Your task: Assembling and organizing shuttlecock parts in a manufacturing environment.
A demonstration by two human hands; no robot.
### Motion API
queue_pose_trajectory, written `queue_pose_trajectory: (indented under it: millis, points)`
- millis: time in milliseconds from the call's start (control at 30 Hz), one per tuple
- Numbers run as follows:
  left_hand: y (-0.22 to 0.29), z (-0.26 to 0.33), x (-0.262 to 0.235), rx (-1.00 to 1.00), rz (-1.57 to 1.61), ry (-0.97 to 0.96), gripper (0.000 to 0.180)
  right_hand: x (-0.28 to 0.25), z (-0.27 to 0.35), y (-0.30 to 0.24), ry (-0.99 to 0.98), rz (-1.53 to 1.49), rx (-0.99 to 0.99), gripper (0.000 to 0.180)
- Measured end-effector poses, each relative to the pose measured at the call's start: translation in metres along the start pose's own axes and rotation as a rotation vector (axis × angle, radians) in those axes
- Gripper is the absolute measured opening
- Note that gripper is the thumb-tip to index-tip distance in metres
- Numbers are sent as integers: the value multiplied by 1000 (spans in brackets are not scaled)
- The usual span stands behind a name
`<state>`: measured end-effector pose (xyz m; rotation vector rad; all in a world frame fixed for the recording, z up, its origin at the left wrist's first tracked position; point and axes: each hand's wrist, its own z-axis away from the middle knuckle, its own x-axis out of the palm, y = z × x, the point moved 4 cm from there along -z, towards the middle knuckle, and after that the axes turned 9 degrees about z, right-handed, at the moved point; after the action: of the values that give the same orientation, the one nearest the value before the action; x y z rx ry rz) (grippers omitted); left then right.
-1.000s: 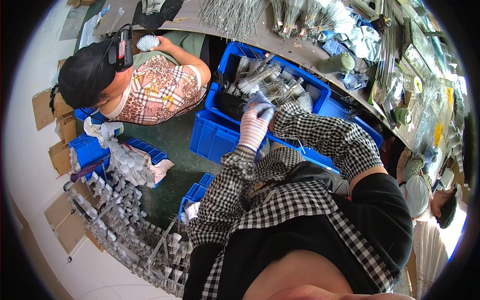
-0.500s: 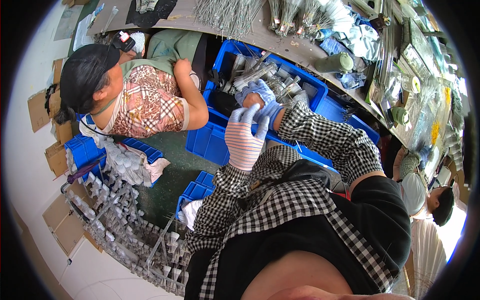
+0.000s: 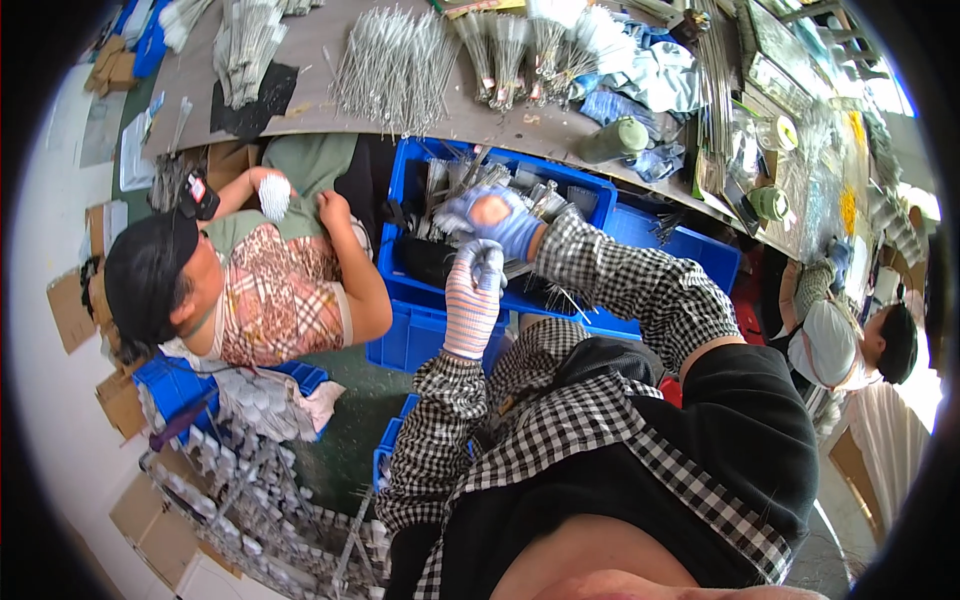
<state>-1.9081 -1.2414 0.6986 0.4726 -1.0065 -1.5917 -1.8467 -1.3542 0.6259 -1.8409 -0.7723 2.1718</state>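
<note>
A blue crate (image 3: pixel 590 195) in front of me holds many thin metal wire pieces (image 3: pixel 545 195), several with pale flat ends. Over its near side is my left hand (image 3: pixel 472 300) in a striped glove, its fingers bent and closed; whatever is in them is hidden. Just beyond and touching or nearly touching it, my right hand (image 3: pixel 495 215) wears a blue glove that leaves a patch of skin bare. Motion smears its fingers. Loose wires (image 3: pixel 565 300) stick out in the crate's near part, right of my left hand. A dark bundle (image 3: pixel 425 255) lies at the crate's left.
A brown workbench (image 3: pixel 320 120) runs beyond the crate, bearing wire bundles (image 3: pixel 400 70) and a green cup (image 3: pixel 615 140). One person (image 3: pixel 270 290) sits close on my left, another (image 3: pixel 840 345) at far right. A rack of pale parts (image 3: pixel 230 480) stands lower left.
My view has shifted, so more of the bench shows. My left hand's fingers, stretched upward before, are now bent closed. My right hand is now blurred by motion.
</note>
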Motion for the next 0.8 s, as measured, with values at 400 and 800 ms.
queue_pose_trajectory:
  millis: [400, 800]
  points:
    - [-36, -95, 2, 272, -466, -92, 22, -110, -85, 221, 582, 46, 1110, 97]
    - [-73, -50, -10, -40, -249, -163, 19, -167, -90, 175, 854, -100, 982, 63]
